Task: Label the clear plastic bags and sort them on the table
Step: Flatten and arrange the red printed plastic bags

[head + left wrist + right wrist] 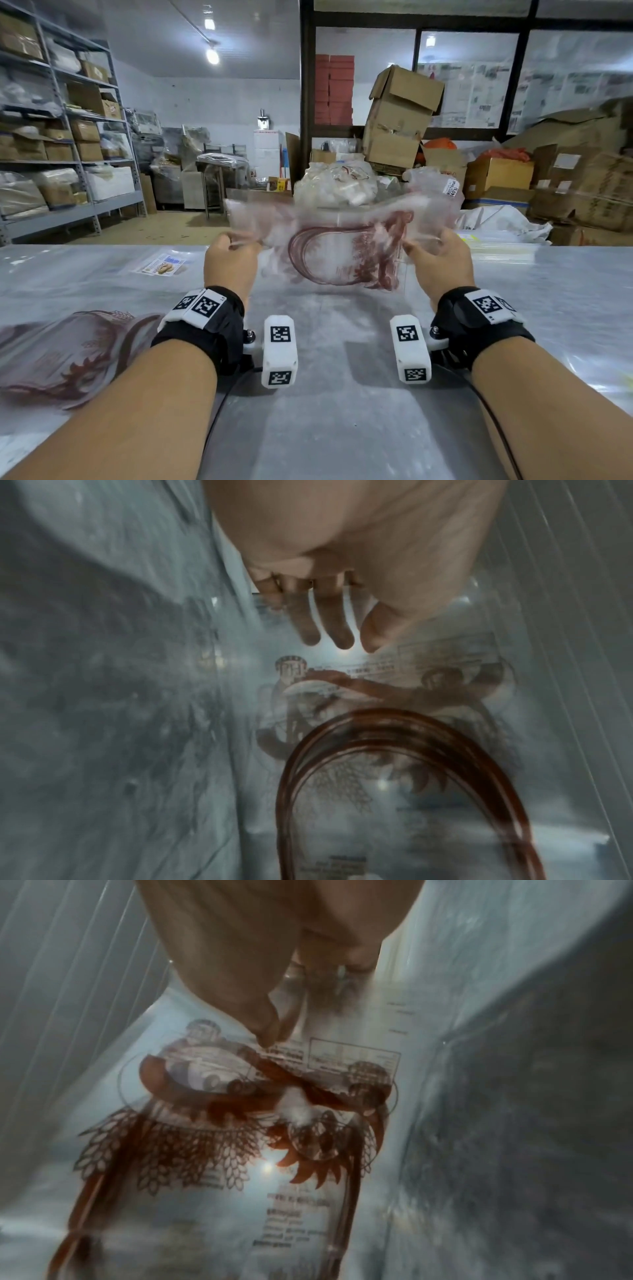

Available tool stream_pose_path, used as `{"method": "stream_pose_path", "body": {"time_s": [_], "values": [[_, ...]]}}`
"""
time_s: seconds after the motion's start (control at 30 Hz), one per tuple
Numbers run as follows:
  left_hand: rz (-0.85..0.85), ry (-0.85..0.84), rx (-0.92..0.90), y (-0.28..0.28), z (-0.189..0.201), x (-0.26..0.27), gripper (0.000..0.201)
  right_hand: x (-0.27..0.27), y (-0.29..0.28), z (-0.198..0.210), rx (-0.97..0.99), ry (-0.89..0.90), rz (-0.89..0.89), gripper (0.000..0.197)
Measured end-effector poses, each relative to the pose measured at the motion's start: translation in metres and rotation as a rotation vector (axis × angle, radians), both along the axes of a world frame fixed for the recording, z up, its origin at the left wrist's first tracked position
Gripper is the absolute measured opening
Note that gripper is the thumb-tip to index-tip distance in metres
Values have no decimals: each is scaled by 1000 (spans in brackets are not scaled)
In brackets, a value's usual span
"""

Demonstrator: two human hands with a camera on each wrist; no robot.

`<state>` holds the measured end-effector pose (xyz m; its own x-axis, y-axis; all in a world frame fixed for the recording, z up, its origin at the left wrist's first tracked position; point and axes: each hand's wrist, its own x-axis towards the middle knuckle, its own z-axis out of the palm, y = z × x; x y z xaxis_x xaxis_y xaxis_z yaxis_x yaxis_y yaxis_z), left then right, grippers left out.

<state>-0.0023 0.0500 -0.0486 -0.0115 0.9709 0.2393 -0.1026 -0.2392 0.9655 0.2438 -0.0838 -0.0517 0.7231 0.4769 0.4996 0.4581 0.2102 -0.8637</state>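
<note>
A clear plastic bag [342, 246] printed with a dark red oval and leaf pattern hangs above the table [342, 377], blurred by motion. My left hand [230, 255] pinches its left edge and my right hand [436, 257] pinches its right edge. The left wrist view shows the bag [394, 764] under my left hand [346, 631], thumb on top and fingers behind the film. In the right wrist view my right hand [270, 1026] pinches the same bag [274, 1137]. A label sticker [451, 187] sits near the bag's upper right corner.
Another printed bag [65, 356] lies on the table at my left forearm. A small labelled packet [161, 265] lies at the far left. A stack of clear bags [500, 248] sits at the far right. Shelves [65, 137] and cardboard boxes [397, 116] stand beyond the table.
</note>
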Motion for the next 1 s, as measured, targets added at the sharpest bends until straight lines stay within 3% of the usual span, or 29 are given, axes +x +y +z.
{"method": "stream_pose_path", "body": {"time_s": [0.07,0.17,0.3,0.37,0.4,0.43,0.57,0.73,0.8,1.0], "values": [[19,6,24,-3,2,0,18,-1,-2,2,34,6,-1,19],[20,-9,-4,-7,3,0,57,1,1,1,27,22,-1,18],[17,-3,-11,-9,3,1,47,1,6,-3,-48,27,13,44],[28,-16,-32,-11,5,1,52,2,7,-3,-49,50,26,36],[25,-18,-37,-10,5,1,47,2,7,-3,-55,72,33,34],[22,-8,-28,-9,5,1,28,1,6,-3,-69,87,49,35],[20,59,14,-9,4,1,41,-2,6,-4,-100,83,45,51],[-33,51,18,-11,5,2,40,-1,6,-2,-106,107,16,28],[-74,60,-1,-11,5,2,40,-3,5,-2,-122,128,36,28],[-77,127,8,-7,2,2,24,-1,5,-2,-138,66,-30,9]]}}
